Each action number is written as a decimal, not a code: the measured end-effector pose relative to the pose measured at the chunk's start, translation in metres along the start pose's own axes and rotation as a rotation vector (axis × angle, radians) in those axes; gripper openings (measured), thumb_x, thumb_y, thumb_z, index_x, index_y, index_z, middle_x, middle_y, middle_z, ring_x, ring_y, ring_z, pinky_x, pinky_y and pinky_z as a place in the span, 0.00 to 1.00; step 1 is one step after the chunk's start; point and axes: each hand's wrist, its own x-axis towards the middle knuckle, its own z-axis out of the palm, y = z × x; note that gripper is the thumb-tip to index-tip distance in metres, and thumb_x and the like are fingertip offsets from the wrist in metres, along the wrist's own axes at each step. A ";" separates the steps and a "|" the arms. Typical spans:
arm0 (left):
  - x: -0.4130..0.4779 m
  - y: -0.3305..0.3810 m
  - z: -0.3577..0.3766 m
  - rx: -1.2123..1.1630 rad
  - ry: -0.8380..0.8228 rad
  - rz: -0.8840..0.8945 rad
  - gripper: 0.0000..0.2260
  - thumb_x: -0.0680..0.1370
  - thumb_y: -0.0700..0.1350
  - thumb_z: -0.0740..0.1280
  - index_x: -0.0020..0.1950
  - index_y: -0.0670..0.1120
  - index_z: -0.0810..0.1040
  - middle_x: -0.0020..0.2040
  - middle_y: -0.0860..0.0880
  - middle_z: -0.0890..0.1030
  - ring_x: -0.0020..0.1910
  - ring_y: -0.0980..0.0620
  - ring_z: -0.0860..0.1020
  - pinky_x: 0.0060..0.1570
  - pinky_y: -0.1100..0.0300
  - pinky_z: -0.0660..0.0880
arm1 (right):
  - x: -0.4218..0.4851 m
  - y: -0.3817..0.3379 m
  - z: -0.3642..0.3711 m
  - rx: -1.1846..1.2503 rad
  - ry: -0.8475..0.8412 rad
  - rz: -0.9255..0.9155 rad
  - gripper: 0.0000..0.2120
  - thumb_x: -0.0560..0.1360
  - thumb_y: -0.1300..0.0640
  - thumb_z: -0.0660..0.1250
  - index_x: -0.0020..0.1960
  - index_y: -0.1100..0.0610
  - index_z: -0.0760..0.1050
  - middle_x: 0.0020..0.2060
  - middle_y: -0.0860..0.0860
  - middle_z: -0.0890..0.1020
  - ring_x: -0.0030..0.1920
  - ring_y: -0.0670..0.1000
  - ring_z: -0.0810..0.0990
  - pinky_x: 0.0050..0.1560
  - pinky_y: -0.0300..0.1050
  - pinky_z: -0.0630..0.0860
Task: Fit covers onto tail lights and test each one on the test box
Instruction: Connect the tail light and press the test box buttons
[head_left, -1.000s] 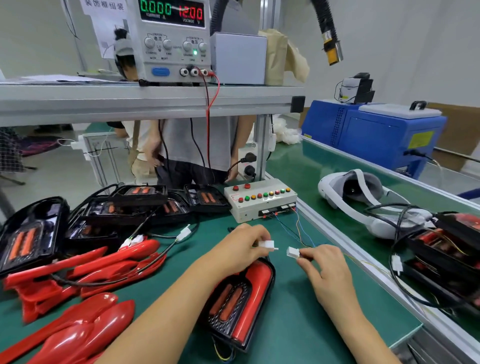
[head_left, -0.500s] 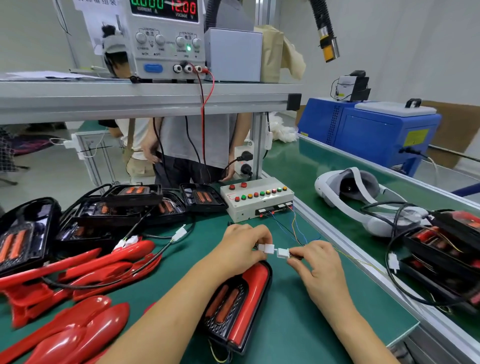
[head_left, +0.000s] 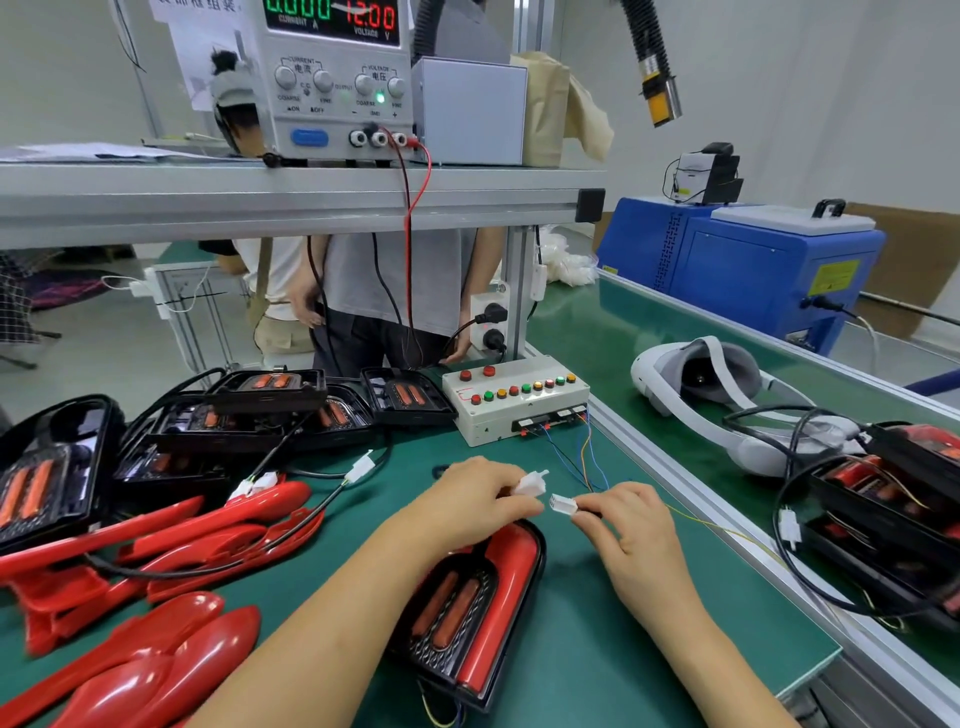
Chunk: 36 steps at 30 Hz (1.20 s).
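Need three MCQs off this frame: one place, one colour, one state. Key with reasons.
1. Relative to the left hand and right hand, the test box lies: A) nearer B) beyond C) between them.
2. The left plug and right plug are: A) black B) yellow C) white.
3. The plugs are: A) apart, one per hand B) mated C) both put down.
Key: 1 B, it stands past both hands; 2 C, both shells show white; 3 A, each hand pinches one, with a gap between.
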 end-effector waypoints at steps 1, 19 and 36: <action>0.001 -0.001 -0.001 0.033 0.073 0.010 0.10 0.76 0.53 0.66 0.41 0.48 0.77 0.38 0.50 0.78 0.43 0.49 0.74 0.44 0.57 0.67 | 0.000 0.000 0.000 0.009 0.004 0.000 0.01 0.73 0.59 0.72 0.44 0.55 0.83 0.37 0.46 0.81 0.45 0.55 0.74 0.49 0.55 0.73; 0.004 0.000 0.015 0.453 0.041 0.086 0.14 0.82 0.54 0.50 0.46 0.51 0.71 0.41 0.54 0.69 0.48 0.50 0.65 0.54 0.54 0.60 | 0.005 0.001 0.002 0.003 -0.041 0.004 0.04 0.67 0.61 0.78 0.40 0.55 0.84 0.32 0.46 0.79 0.41 0.53 0.73 0.46 0.54 0.73; 0.001 0.004 0.009 0.541 0.041 0.171 0.16 0.81 0.58 0.54 0.52 0.51 0.78 0.47 0.54 0.76 0.52 0.52 0.66 0.55 0.54 0.62 | 0.006 0.005 0.004 -0.106 0.011 -0.076 0.08 0.61 0.63 0.81 0.35 0.58 0.82 0.29 0.47 0.78 0.39 0.51 0.71 0.53 0.43 0.69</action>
